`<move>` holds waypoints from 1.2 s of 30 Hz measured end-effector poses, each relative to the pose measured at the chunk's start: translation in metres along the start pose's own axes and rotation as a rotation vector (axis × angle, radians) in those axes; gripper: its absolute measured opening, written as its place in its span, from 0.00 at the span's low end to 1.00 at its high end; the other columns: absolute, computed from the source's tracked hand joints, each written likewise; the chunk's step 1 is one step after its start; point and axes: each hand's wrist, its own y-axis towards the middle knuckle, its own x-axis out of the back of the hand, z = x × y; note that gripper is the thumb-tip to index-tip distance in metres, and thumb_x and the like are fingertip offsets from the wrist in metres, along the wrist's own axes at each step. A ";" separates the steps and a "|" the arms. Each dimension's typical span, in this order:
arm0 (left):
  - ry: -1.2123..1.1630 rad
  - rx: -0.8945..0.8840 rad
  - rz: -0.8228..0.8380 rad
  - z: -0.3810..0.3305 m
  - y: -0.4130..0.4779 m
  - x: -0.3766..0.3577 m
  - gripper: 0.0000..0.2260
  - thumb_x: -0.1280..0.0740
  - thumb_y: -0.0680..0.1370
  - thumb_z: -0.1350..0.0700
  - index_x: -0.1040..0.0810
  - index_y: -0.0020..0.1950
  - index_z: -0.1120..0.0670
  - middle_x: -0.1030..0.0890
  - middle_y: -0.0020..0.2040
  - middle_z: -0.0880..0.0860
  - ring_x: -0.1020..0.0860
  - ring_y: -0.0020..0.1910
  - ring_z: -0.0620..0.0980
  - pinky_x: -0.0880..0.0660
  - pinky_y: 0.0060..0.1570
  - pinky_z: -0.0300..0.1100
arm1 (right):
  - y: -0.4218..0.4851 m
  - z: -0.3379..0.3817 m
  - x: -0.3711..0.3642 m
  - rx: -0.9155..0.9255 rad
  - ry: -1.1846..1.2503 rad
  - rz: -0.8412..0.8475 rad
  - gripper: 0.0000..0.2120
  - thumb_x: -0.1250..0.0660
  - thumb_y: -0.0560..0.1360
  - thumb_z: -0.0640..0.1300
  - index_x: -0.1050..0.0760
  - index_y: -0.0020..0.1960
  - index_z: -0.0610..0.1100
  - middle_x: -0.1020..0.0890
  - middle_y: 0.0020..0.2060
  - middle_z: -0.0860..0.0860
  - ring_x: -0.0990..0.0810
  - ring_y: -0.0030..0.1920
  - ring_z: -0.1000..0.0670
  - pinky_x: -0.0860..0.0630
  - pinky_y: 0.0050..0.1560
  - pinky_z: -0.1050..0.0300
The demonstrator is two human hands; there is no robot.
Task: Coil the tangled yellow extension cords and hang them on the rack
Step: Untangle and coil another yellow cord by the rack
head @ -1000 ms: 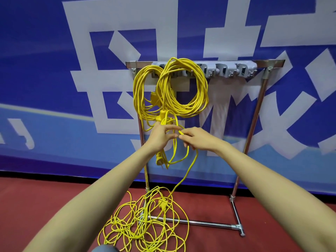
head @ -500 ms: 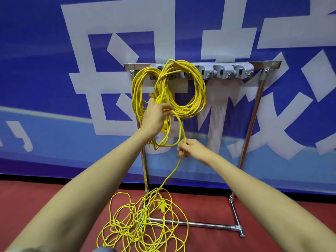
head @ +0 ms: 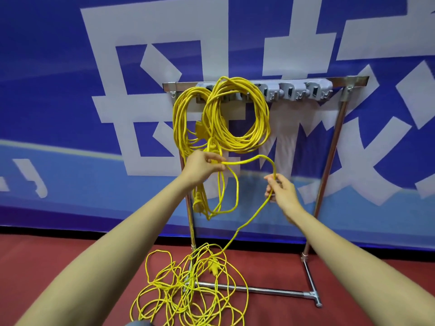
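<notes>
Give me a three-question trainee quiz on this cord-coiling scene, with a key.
1. True or false: the left hand holds hanging loops of yellow cord.
2. How many finished coils hang on the rack? A) one B) two C) four
3. Fill in: the cord passing through the right hand runs down to the ___ on the floor.

Key: 1 true; 2 B; 3 tangle.
</notes>
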 end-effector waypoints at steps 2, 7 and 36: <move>-0.069 0.066 0.084 0.009 -0.006 -0.007 0.12 0.26 0.71 0.64 0.17 0.53 0.55 0.26 0.35 0.47 0.31 0.35 0.43 0.33 0.37 0.37 | 0.010 -0.006 0.010 -0.029 -0.068 -0.102 0.09 0.42 0.80 0.39 0.25 0.47 0.45 0.30 0.29 0.48 0.30 0.26 0.51 0.27 0.27 0.61; -0.175 0.163 -0.023 0.031 -0.016 -0.006 0.08 0.35 0.78 0.62 0.31 0.53 0.53 0.27 0.43 0.50 0.31 0.37 0.48 0.33 0.38 0.42 | 0.033 -0.032 0.039 -0.201 -0.532 -0.250 0.08 0.38 0.76 0.40 0.26 0.53 0.39 0.22 0.38 0.40 0.24 0.35 0.41 0.21 0.43 0.43; -0.302 0.175 0.050 0.037 -0.030 -0.058 0.01 0.44 0.83 0.60 0.35 0.52 0.54 0.28 0.37 0.54 0.31 0.33 0.48 0.33 0.34 0.42 | -0.045 0.051 -0.058 0.438 -0.594 0.262 0.14 0.32 0.75 0.44 0.37 0.52 0.45 0.24 0.45 0.48 0.22 0.38 0.46 0.22 0.33 0.53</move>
